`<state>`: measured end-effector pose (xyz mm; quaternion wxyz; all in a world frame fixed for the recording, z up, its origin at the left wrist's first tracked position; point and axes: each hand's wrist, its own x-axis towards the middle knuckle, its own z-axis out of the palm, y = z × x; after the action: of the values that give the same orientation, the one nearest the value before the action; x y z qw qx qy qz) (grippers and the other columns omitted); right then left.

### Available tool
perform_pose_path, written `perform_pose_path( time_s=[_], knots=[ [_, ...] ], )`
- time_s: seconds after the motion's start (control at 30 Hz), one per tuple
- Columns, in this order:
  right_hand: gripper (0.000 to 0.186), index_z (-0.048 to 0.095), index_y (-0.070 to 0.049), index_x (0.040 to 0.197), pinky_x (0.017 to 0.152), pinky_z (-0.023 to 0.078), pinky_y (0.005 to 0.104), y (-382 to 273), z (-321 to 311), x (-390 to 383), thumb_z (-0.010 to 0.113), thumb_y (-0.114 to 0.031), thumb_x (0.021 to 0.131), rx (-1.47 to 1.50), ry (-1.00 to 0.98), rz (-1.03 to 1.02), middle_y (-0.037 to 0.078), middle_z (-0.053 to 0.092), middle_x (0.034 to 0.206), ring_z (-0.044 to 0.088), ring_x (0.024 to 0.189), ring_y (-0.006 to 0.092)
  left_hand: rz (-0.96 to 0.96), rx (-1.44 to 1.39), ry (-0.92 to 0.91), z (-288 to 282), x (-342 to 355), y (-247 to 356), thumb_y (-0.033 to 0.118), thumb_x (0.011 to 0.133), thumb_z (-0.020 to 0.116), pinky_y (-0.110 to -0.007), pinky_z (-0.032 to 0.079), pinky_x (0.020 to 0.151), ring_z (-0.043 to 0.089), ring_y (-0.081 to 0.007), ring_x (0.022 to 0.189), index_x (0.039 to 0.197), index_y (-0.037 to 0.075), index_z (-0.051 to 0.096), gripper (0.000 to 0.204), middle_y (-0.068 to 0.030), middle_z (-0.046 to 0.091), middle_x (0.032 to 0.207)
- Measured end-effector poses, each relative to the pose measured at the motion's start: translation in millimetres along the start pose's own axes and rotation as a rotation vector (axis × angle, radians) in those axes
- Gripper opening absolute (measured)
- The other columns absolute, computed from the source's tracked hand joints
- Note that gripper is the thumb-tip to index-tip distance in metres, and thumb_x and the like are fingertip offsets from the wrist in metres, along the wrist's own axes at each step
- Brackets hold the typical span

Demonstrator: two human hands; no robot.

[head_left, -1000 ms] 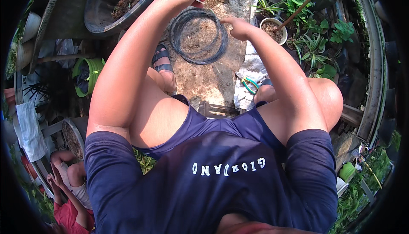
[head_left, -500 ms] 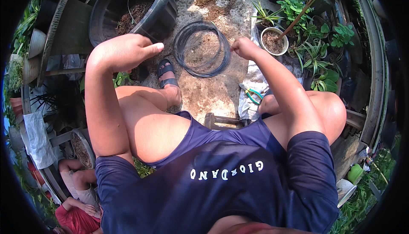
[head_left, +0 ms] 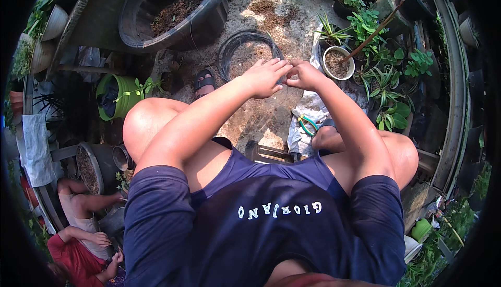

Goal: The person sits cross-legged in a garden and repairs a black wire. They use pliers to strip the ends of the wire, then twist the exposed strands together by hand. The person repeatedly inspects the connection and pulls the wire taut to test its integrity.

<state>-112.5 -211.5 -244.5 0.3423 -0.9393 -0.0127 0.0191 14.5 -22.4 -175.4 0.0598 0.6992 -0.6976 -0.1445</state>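
My left hand (head_left: pixel 265 77) reaches across to my right hand (head_left: pixel 307 76), its fingers stretched out and almost touching the right fingertips. The right hand is closed in a pinch at the right side of a coil of thin black wire (head_left: pixel 225 57). Between its fingers the wire is too small to see well. The coil lies in loose rings on the ground, its near part hidden behind my left hand. Pliers (head_left: pixel 307 123) with green and yellow handles lie on a white cloth (head_left: pixel 301 142) by my right foot.
A large black tub (head_left: pixel 211 20) with soil stands far left, a green pot (head_left: pixel 110 98) nearer. On the right are a white pot (head_left: pixel 342 71) of soil with a stick and several leafy plants (head_left: pixel 383 86). A person in red (head_left: pixel 75 258) sits at lower left.
My left hand has swung right, from beside the tub to my right hand, its curled fingers straightening. The right hand stays by the coil. My left knee has shifted and the green pot shows.
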Motion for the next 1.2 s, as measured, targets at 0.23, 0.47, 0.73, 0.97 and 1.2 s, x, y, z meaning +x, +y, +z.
perform_pose_path(
  time_s=[0.23, 0.47, 0.73, 0.97, 1.2],
  knots=[
    [0.038, 0.075, -0.004, 0.093, 0.087, 0.051, 0.0459, 29, -4, -8, 0.064, -0.041, 0.089, -0.142, -0.138, 0.327, 0.020, 0.068, 0.098, 0.064, 0.096, 0.0380, -0.079, -0.026, -0.201, -11, 12, 6, 0.029, 0.095, 0.055, -0.049, 0.051, 0.084, 0.066, -0.0359, 0.093, 0.107, 0.004, 0.055, 0.028, -0.0161, 0.067, 0.099],
    [0.028, 0.073, -0.004, 0.097, 0.090, 0.049, 0.0458, 80, -21, -30, 0.064, -0.029, 0.086, -0.131, -0.016, 0.769, 0.022, 0.069, 0.098, 0.065, 0.096, 0.0399, -0.119, -0.061, -0.127, -24, -16, 4, 0.028, 0.096, 0.053, -0.051, 0.053, 0.070, 0.067, -0.0379, 0.084, 0.099, 0.006, 0.054, 0.022, -0.0174, 0.067, 0.085],
    [0.027, 0.072, -0.006, 0.098, 0.069, 0.053, 0.0409, -79, -30, 13, 0.069, -0.023, 0.078, 0.175, -0.077, 0.017, 0.014, 0.069, 0.079, 0.067, 0.074, 0.0317, -0.112, -0.125, -0.071, -24, -39, -13, 0.031, 0.098, 0.051, -0.050, 0.053, 0.072, 0.066, -0.0383, 0.087, 0.102, 0.007, 0.055, 0.024, -0.0180, 0.068, 0.092],
    [0.020, 0.075, -0.006, 0.092, 0.074, 0.048, 0.0370, 3, -61, -36, 0.070, -0.025, 0.088, 0.097, 0.328, 0.374, 0.009, 0.065, 0.083, 0.065, 0.078, 0.0271, -0.160, -0.169, -0.007, -33, -56, -35, 0.039, 0.099, 0.051, -0.050, 0.051, 0.077, 0.066, -0.0400, 0.091, 0.113, 0.008, 0.053, 0.034, -0.0195, 0.068, 0.097],
    [0.090, 0.038, -0.007, 0.148, 0.110, 0.033, 0.0438, -60, -73, -25, 0.078, -0.024, 0.070, -0.489, 0.254, 0.326, 0.019, 0.032, 0.152, 0.039, 0.135, 0.0382, -0.167, -0.225, -0.002, -30, -52, -35, 0.038, 0.099, 0.052, -0.050, 0.051, 0.076, 0.065, -0.0405, 0.091, 0.111, 0.007, 0.054, 0.033, -0.0191, 0.068, 0.097]
  ],
)
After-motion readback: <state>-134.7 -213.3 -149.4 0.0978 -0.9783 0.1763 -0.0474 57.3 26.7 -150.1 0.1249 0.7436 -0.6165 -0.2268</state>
